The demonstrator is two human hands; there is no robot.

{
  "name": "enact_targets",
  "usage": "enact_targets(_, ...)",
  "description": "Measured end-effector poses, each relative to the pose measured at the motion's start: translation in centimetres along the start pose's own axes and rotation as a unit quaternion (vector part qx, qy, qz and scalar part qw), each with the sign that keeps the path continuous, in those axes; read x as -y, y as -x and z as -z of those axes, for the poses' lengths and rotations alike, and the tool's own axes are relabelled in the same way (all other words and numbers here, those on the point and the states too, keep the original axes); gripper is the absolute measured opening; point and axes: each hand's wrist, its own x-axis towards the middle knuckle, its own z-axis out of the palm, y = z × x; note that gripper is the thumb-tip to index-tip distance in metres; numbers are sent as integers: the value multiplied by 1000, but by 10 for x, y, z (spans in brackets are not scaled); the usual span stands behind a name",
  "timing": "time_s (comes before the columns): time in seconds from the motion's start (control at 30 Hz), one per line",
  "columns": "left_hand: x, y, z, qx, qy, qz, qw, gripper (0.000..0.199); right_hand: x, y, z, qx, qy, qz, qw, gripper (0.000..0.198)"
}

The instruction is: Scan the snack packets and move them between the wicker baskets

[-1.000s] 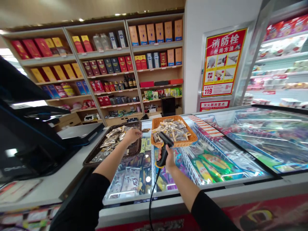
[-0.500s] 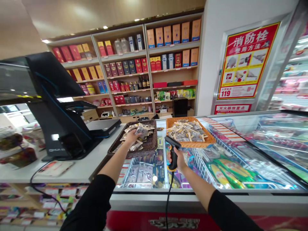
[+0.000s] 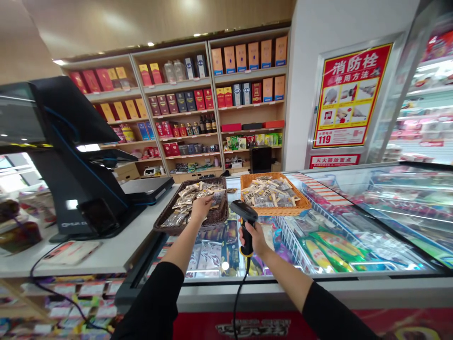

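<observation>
My left hand is over the dark brown wicker basket, its fingers closed at the edge of a small clear snack packet. Several similar packets lie loose in that basket, mostly left of the hand. Gripped by its handle in my right hand is a black barcode scanner, its head tilted toward the dark basket and its cable hanging down. Just behind the scanner, an orange wicker basket carries a heap of small packets.
Both baskets rest on the glass top of a freezer full of packaged goods. At left, a black checkout terminal and a flat scale stand on a white counter. Boxed shelves line the back wall.
My left hand has moved slightly toward the basket's right side, lower over it with the packet. The scanner in my right hand has shifted a little left, toward the dark basket. The view has shifted slightly.
</observation>
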Motion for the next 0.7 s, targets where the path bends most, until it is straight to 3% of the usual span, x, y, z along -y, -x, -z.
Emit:
enact_targets(0.57,-11,7,0,22,-37,-29,999,35,-3,3,-2,22,-11,-21,999,38)
enact_targets(0.7,-9,10,3,5,-52,-40,998,33,1,0,0,-26,-2,26,999,39)
